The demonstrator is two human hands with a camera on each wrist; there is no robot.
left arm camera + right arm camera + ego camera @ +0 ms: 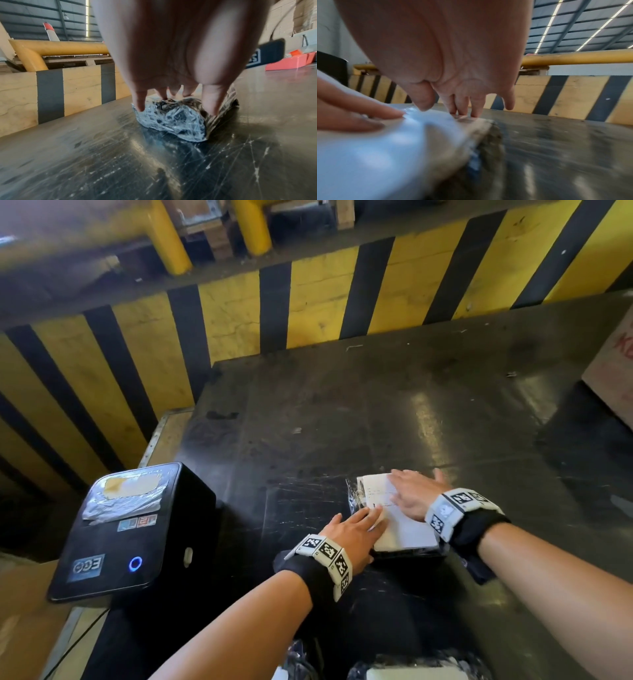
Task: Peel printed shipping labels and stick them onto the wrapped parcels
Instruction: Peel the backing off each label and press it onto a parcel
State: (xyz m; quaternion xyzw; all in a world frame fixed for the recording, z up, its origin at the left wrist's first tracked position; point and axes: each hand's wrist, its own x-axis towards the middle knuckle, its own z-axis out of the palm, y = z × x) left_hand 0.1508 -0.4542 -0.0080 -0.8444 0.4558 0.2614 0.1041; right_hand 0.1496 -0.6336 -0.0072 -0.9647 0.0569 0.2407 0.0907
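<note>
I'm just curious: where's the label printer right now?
In the head view the black label printer sits at the table's left edge, left of the left hand and wrapped parcel.

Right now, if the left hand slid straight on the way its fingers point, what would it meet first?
The right hand. The left hand lies flat on the white label atop the wrapped parcel, fingers pointing up-right toward it. Only a narrow strip of label appears to separate them, though depth is uncertain.
</note>
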